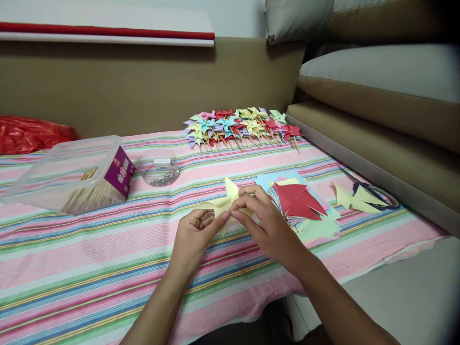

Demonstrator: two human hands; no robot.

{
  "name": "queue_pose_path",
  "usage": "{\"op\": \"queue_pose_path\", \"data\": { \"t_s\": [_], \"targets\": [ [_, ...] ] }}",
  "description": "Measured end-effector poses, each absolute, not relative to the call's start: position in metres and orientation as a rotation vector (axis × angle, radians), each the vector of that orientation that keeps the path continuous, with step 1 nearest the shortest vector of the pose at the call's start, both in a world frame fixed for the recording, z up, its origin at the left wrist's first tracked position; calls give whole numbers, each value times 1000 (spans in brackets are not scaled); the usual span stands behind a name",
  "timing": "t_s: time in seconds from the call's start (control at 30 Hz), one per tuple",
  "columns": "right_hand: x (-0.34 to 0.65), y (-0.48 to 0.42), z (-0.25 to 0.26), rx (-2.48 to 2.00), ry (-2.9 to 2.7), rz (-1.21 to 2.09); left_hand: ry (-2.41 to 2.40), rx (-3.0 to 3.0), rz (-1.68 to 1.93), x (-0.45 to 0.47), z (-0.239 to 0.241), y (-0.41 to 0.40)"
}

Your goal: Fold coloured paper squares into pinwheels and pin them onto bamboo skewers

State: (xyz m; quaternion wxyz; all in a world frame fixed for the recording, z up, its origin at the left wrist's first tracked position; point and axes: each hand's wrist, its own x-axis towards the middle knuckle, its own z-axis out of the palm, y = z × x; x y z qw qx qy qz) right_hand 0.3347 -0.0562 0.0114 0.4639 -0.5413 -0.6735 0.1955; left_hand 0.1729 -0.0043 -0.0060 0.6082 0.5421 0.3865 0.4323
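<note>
A pale yellow paper pinwheel (222, 205) is held up between both hands, over the striped cloth. My left hand (199, 227) pinches its near side with thumb and fingers, the other fingers curled. From the right, my right hand (264, 218) closes thumb and fingertips at the paper's middle, where the two thumbs nearly meet. Whether a pin sits at that point is too small to tell. Just beyond my right hand lies a stack of cut paper sheets with a red one (298, 201) on top.
Finished pinwheels on sticks (237, 127) lie in a heap at the back. On the left stand a clear plastic box (89, 182) of sticks and a round dish (165, 175) of small metal pieces. Scissors (381, 194) rest at right, partly under yellow paper scraps (355, 199). Cushions (381, 91) border the right side.
</note>
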Motion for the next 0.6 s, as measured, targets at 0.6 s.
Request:
{"op": "queue_pose_path", "data": {
  "t_s": [0.6],
  "targets": [
    [335, -55, 9, -1349, -1536, 474, 933, 1295, 988, 174, -7, -5]
  ]
}}
